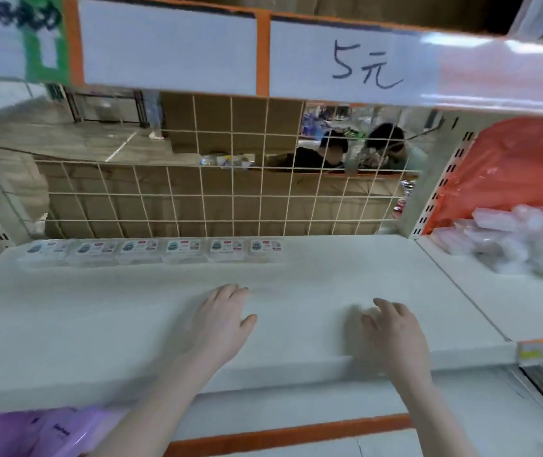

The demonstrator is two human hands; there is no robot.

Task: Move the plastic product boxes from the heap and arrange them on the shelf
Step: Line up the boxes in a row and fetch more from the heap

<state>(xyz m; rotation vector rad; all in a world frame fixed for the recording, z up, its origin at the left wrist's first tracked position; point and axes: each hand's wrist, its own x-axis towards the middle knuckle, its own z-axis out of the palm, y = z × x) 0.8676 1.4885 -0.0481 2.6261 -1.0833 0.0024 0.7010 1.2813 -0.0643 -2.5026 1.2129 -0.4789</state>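
Several clear plastic product boxes (151, 252) with printed labels lie flat in a row along the back left of the white shelf (296, 278). A heap of clear plastic boxes (520, 242) is piled on the neighbouring shelf at the right, in front of a red plastic bag. My left hand (220, 319) hovers over the middle of the shelf, fingers relaxed and holding nothing. My right hand (395, 331) is a little to the right, near the front edge, fingers loosely spread and empty. Both hands are well short of the row.
A wire grid (230, 199) closes the back of the shelf; people sit beyond it. An upper shelf edge with a paper price sign (362, 64) hangs overhead. A red bag (520, 166) fills the right bay. Purple packaging (33, 430) lies lower left.
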